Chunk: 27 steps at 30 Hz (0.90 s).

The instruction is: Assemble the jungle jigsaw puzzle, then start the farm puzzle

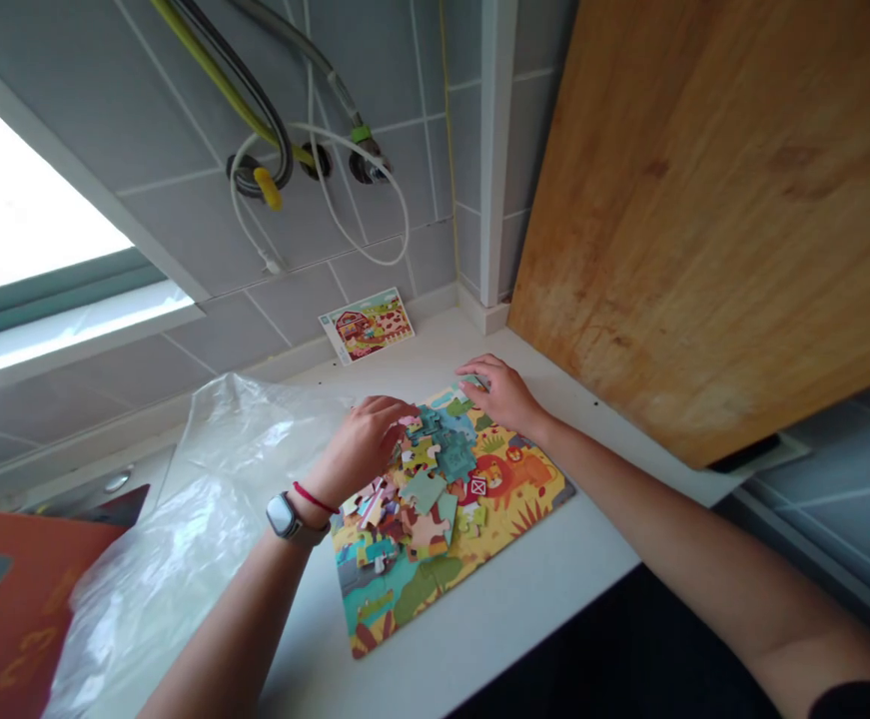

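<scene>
A brightly coloured animal picture board lies on the white countertop, with a lion drawn on its right half. Loose jigsaw puzzle pieces are heaped on its middle and left, some showing plain backs. My left hand, with a watch and a red cord at the wrist, bends over the upper left of the heap. Its fingers are together, and their tips meet the pieces; whatever they hold is hidden. My right hand is at the board's far edge, its thumb and fingers closed round a light green puzzle piece.
A farm picture card leans against the tiled wall. Left of the board lies a crumpled clear plastic bag, beside an orange box. A large wooden panel slants on the right. Hoses and a white cable hang above.
</scene>
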Tool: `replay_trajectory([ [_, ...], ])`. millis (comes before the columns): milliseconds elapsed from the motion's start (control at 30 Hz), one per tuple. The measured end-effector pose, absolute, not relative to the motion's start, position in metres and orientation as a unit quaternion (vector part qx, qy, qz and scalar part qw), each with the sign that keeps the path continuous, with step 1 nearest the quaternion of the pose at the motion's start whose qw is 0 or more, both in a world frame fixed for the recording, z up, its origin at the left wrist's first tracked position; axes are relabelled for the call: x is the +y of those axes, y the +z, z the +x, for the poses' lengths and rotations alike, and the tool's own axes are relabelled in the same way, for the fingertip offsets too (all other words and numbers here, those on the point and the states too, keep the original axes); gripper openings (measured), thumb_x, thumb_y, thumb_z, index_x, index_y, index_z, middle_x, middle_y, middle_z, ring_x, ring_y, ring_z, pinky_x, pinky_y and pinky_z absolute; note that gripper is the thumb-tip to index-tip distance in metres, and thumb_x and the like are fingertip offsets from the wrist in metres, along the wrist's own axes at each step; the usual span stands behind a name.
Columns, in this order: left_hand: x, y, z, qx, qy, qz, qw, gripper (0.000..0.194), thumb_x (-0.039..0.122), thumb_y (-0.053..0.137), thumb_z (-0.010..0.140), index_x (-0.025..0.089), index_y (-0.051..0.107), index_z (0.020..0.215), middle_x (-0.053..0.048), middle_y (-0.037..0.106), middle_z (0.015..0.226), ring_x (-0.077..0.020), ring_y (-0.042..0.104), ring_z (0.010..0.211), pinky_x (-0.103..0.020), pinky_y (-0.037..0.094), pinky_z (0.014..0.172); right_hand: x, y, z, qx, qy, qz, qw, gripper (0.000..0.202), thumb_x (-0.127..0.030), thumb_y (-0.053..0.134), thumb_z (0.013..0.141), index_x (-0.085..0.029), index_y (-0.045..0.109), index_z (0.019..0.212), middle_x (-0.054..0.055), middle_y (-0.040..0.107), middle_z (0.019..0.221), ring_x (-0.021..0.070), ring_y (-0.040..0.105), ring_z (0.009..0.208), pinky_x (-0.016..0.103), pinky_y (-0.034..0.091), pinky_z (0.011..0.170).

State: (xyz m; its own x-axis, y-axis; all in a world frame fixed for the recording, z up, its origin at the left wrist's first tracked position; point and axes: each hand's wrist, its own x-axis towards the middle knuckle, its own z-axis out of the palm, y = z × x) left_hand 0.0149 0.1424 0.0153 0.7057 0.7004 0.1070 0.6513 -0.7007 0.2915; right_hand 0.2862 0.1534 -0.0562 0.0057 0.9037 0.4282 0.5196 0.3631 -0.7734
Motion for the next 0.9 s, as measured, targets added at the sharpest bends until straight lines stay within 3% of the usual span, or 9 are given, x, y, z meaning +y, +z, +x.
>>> replay_trajectory([
  [100,0.15,0.012,0.0,0.408,0.083,0.903,0.102,0.037,0.028,0.049,0.105,0.018,0.062,0.138,-0.014,0.068,0.136,-0.0281,0.062,0.128,-0.048,0.047,0.115,0.15,-0.054,0.283,-0.674,0.212,-0.511,0.489,0.02,-0.023,0.065,0.09,-0.02,0.081,0.101,0.009,0.073,0.106,0.0229,0.069,0.101,0.037,0.052,0.099],
  [167,0.153,0.008,-0.011,0.426,0.045,0.898,0.104,0.053,0.042,0.056,0.102,0.017,0.052,0.148,-0.017,0.061,0.147,-0.0323,0.056,0.138,-0.052,0.043,0.119,0.149,-0.05,0.283,-0.653,0.224,-0.507,0.516,0.023,-0.026,0.06,0.094,-0.02,0.08,0.102,0.009,0.073,0.106,0.0223,0.069,0.101,0.035,0.053,0.094],
  [233,0.154,0.004,-0.017,0.425,-0.002,0.897,0.121,0.071,0.053,0.059,0.098,0.018,0.042,0.157,-0.019,0.053,0.156,-0.0351,0.049,0.146,-0.053,0.04,0.121,0.149,-0.047,0.284,-0.609,0.237,-0.51,0.559,0.027,-0.034,0.055,0.098,-0.021,0.078,0.105,0.009,0.073,0.107,0.0217,0.069,0.1,0.034,0.054,0.09],
  [333,0.153,0.002,-0.019,0.415,-0.058,0.895,0.155,0.082,0.054,0.061,0.095,0.017,0.032,0.162,-0.021,0.048,0.16,-0.0352,0.045,0.15,-0.049,0.041,0.121,0.153,-0.046,0.288,-0.525,0.277,-0.517,0.616,0.04,-0.052,0.053,0.1,-0.021,0.076,0.107,0.008,0.074,0.102,0.0202,0.067,0.093,0.031,0.054,0.082],
  [433,0.153,0.005,-0.016,0.413,-0.074,0.893,0.162,0.08,0.043,0.065,0.092,0.017,0.033,0.161,-0.021,0.051,0.157,-0.0341,0.053,0.143,-0.046,0.046,0.116,0.158,-0.049,0.292,-0.466,0.323,-0.52,0.639,0.049,-0.063,0.052,0.097,-0.02,0.075,0.102,0.007,0.075,0.096,0.0186,0.066,0.086,0.028,0.051,0.07],
  [533,0.155,0.008,-0.015,0.404,-0.058,0.901,0.148,0.074,0.033,0.066,0.09,0.019,0.039,0.158,-0.018,0.058,0.15,-0.0317,0.057,0.139,-0.043,0.048,0.114,0.159,-0.052,0.29,-0.441,0.351,-0.523,0.64,0.05,-0.065,0.054,0.094,-0.019,0.075,0.097,0.008,0.075,0.094,0.0178,0.065,0.083,0.026,0.049,0.065],
  [767,0.155,0.013,-0.018,0.388,-0.021,0.908,0.155,0.062,0.029,0.06,0.092,0.024,0.046,0.152,-0.012,0.064,0.136,-0.0258,0.064,0.126,-0.039,0.05,0.11,0.154,-0.049,0.284,-0.474,0.365,-0.51,0.618,0.043,-0.06,0.061,0.092,-0.02,0.076,0.091,0.007,0.077,0.092,0.0188,0.068,0.089,0.027,0.052,0.071],
  [900,0.154,0.017,-0.018,0.385,-0.02,0.908,0.165,0.058,0.029,0.059,0.093,0.024,0.049,0.15,-0.012,0.063,0.133,-0.0229,0.068,0.115,-0.035,0.053,0.103,0.15,-0.046,0.283,-0.497,0.374,-0.506,0.598,0.041,-0.058,0.064,0.09,-0.02,0.076,0.089,0.006,0.076,0.086,0.0181,0.067,0.081,0.027,0.052,0.069],
])
